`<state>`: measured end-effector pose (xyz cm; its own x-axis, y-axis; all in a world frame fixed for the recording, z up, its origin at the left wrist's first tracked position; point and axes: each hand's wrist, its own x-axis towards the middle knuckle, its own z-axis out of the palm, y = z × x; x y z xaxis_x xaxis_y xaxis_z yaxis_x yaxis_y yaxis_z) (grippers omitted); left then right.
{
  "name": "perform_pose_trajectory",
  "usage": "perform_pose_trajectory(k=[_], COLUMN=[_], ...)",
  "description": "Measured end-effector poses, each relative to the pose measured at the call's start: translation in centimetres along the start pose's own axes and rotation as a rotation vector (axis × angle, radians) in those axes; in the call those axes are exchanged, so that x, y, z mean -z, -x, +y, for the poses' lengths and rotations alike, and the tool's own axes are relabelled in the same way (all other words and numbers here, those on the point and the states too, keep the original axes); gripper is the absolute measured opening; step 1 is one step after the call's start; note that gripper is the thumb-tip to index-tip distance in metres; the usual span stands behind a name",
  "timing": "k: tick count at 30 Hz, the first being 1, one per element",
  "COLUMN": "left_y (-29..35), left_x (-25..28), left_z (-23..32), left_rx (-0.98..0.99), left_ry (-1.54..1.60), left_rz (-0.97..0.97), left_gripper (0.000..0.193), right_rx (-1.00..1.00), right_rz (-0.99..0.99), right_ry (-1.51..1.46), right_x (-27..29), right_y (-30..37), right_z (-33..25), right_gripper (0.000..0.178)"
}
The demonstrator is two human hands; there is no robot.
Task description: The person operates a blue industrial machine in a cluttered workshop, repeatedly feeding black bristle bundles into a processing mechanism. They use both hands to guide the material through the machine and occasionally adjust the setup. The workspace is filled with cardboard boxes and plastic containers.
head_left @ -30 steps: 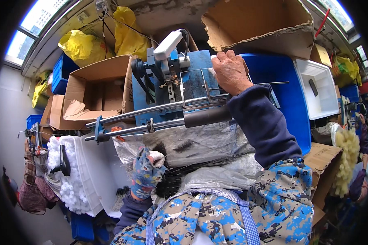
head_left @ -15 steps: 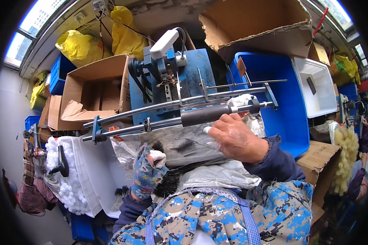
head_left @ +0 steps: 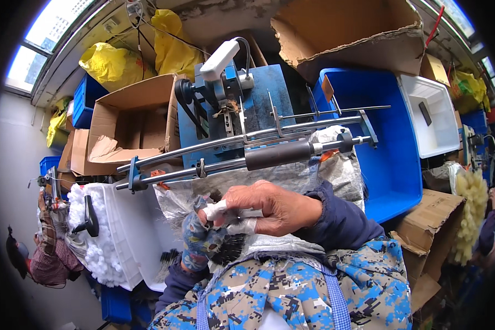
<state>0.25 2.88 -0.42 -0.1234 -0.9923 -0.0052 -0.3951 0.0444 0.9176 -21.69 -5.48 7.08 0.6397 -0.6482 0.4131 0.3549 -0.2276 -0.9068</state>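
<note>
My left hand [head_left: 199, 234], in a blue patterned fabric covering with white-wrapped fingers, is closed in front of my lap. Dark bristles [head_left: 229, 250] stick out beside it, and a small dark tuft shows above it; how they are joined is hidden. My right hand [head_left: 269, 206], also with white-wrapped fingers, reaches across to the left fingertips in a pinch. What it pinches is too small or covered to make out. Beyond my hands stands a blue machine [head_left: 269, 91] with metal rods and a dark foam-like sleeve [head_left: 278, 155] on the front rod.
Grey sheeting [head_left: 341, 170] hangs below the rods. At left are a cardboard box [head_left: 132, 99] and a white bin [head_left: 115, 236] with white fluffy pieces. A blue tub [head_left: 393, 181], a white tub [head_left: 429, 137] and another box [head_left: 429, 220] stand at right. People work at both sides.
My right hand has come from the sleeve on the rod down and left to my left hand. The left hand stays near its place. The view has shifted slightly.
</note>
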Motion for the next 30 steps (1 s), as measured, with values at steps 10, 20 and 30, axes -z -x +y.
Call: perform_pose_trajectory(k=[10, 20, 30], left_y=[-2.5, -3.2, -3.2], left_x=[-0.5, -1.0, -1.1], left_z=[3.5, 3.9, 3.0], left_rx=[-0.263, -0.331, -0.314], left_ry=[-0.137, -0.237, -0.26], left_rz=[-0.156, -0.216, -0.233], left_gripper=[0.017, 0.019, 0.019], right_rx=[-0.058, -0.509, -0.47], right_rz=[0.612, 0.178, 0.238], right_ry=[0.079, 1.647, 1.662], right_x=[5.3, 11.9, 11.9], right_y=[0.3, -4.8, -4.4], right_z=[-6.3, 7.3, 9.2], right_gripper=[0.023, 0.016, 0.015])
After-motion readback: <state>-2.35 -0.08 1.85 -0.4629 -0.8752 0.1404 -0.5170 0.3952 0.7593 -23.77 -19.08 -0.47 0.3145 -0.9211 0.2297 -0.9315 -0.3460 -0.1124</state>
